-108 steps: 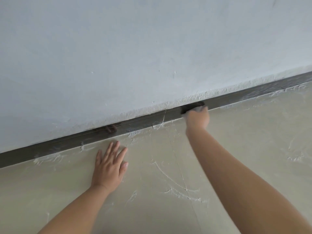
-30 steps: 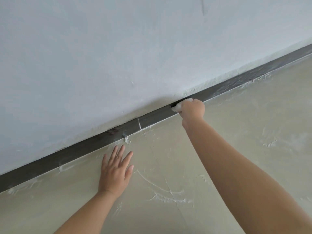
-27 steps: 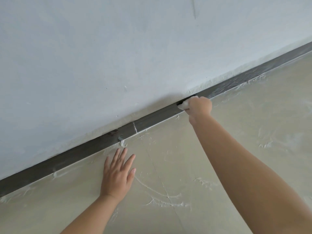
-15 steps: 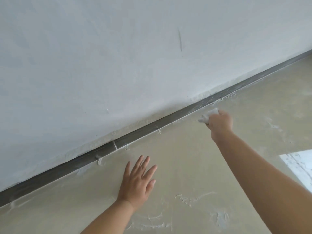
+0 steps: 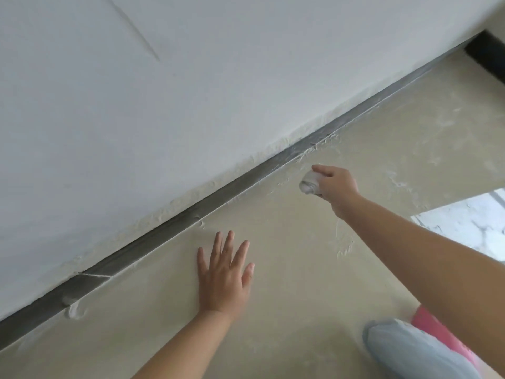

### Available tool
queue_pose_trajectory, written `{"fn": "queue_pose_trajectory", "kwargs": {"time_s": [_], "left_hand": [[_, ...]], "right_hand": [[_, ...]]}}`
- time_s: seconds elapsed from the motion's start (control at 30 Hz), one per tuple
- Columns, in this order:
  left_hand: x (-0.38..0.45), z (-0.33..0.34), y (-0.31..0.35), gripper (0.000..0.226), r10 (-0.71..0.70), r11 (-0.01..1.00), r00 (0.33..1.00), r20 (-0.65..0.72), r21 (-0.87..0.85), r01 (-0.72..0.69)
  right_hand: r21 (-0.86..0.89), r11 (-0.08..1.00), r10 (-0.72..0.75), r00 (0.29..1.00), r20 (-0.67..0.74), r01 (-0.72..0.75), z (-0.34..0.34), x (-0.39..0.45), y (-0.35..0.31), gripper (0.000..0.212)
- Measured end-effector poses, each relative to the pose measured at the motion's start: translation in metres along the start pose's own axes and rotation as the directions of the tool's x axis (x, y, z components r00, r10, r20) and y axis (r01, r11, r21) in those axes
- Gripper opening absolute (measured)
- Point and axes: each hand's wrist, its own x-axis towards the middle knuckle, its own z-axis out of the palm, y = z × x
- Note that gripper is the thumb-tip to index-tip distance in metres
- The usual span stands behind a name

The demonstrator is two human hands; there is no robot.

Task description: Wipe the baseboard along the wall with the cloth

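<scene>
One cloth (image 5: 310, 183), bunched, one baseboard (image 5: 240, 184): right hand (image 5: 337, 186) grip curling round cloth, off the baseboard; left hand (image 5: 224, 274) lying flat, fingers spread, on floor (image 5: 300, 283).

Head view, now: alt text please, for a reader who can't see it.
A person's right hand grips a wadded white cloth above the beige floor, just off the dark grey baseboard strip under a white wall. The left hand rests flat, fingers spread, on the floor.

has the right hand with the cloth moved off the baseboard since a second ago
Yes. The right hand, gripping the cloth, was against the baseboard then; now it is off it, over the floor.
</scene>
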Motion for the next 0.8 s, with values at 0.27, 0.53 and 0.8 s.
{"fn": "queue_pose_trajectory", "kwargs": {"time_s": [0.27, 0.53, 0.8], "left_hand": [[0.04, 0.021, 0.052, 0.046, -0.184, 0.972, 0.983, -0.002, 0.146, 0.183], [0.06, 0.037, 0.109, 0.059, -0.44, 0.884, 0.892, 0.102, 0.226, 0.41], [0.074, 0.048, 0.13, 0.063, -0.576, 0.789, 0.806, 0.138, 0.351, 0.503]], "right_hand": [[-0.06, 0.974, -0.2, 0.953, 0.226, 0.219, -0.052, 0.061, 0.023, 0.045], [0.042, 0.982, -0.187, 0.977, 0.107, 0.184, -0.09, 0.146, 0.004, 0.055], [0.18, 0.982, -0.087, 0.987, 0.136, 0.061, -0.08, 0.183, 0.019, 0.056]]}}
